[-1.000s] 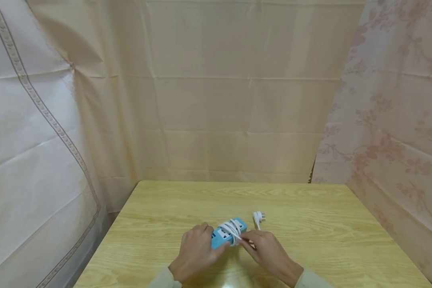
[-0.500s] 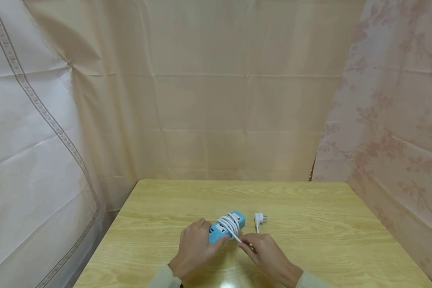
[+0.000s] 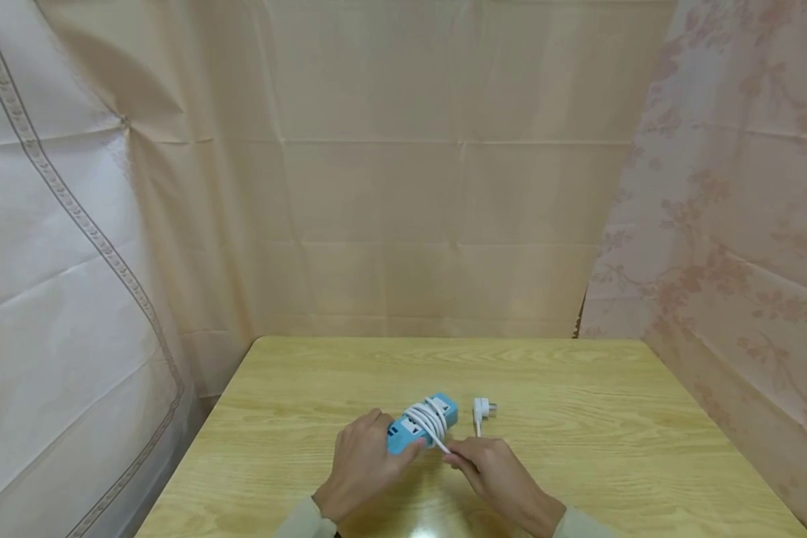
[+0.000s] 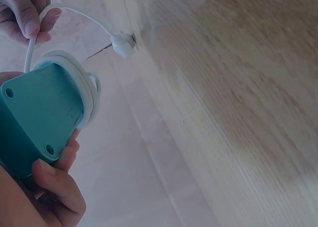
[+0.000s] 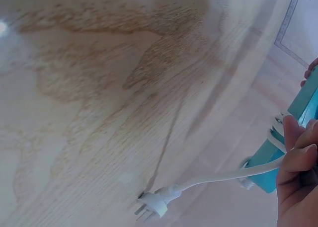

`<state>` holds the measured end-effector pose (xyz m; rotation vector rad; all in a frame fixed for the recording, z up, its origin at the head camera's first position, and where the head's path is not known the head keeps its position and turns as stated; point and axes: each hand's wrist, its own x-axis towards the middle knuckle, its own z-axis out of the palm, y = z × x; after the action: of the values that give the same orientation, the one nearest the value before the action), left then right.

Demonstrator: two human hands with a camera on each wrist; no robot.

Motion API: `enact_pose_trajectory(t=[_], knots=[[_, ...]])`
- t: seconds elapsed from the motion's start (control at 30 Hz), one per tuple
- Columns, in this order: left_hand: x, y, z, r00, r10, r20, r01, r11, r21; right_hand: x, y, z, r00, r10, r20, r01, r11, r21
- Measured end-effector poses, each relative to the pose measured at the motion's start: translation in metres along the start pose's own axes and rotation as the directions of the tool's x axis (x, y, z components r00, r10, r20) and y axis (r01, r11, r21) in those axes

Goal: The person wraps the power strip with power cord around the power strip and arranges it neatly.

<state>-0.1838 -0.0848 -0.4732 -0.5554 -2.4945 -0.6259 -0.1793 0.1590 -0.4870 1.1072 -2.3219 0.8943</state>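
Note:
A blue power strip (image 3: pixel 403 436) with white socket faces is tilted in my left hand (image 3: pixel 365 461), which grips its near end. Several turns of white cord (image 3: pixel 425 420) wrap around its middle. My right hand (image 3: pixel 500 476) pinches the cord just right of the strip, between thumb and fingers. From that pinch a short free length runs to the white plug (image 3: pixel 482 408), whose prongs point right in the head view. In the left wrist view the strip's plain underside (image 4: pixel 47 108) faces the camera. The right wrist view shows the plug (image 5: pixel 155 203) at the cord's end.
A wood-grain table (image 3: pixel 323 373) lies under both hands. Beige cloth (image 3: pixel 403 194) hangs behind it, white cloth (image 3: pixel 54 299) on the left and floral cloth (image 3: pixel 733 246) on the right.
The strip has shifted slightly up and left in the head view. My right hand has drawn the cord a little away from it, lengthening the stretch between them.

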Motion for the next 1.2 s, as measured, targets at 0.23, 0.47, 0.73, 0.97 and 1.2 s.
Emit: enact_pose_trajectory(t=[0.23, 0.47, 0.73, 0.97, 1.2], knots=[[0.001, 0.002, -0.002, 0.998, -0.054, -0.01, 0.053, 0.997, -0.062, -0.004, 0.001, -0.001, 1.0, -0.016, 0.011, 0.016, 0.999, -0.04], [0.0, 0.003, -0.004, 0.996, -0.085, -0.014, 0.083, 0.991, -0.109, -0.007, 0.002, 0.002, 0.999, -0.036, -0.004, 0.036, 0.999, -0.039], [0.002, 0.005, -0.007, 0.995, -0.097, 0.02, 0.099, 0.974, -0.203, -0.008, 0.003, 0.002, 0.995, -0.097, -0.027, 0.096, 0.995, -0.038], [0.003, 0.007, -0.011, 0.988, -0.135, 0.077, 0.152, 0.943, -0.297, -0.008, 0.004, 0.002, 0.994, -0.102, -0.043, 0.101, 0.994, -0.031], [0.003, 0.008, -0.014, 0.975, -0.157, 0.159, 0.208, 0.9, -0.384, -0.009, 0.005, 0.002, 0.994, -0.106, -0.035, 0.106, 0.994, -0.017]])
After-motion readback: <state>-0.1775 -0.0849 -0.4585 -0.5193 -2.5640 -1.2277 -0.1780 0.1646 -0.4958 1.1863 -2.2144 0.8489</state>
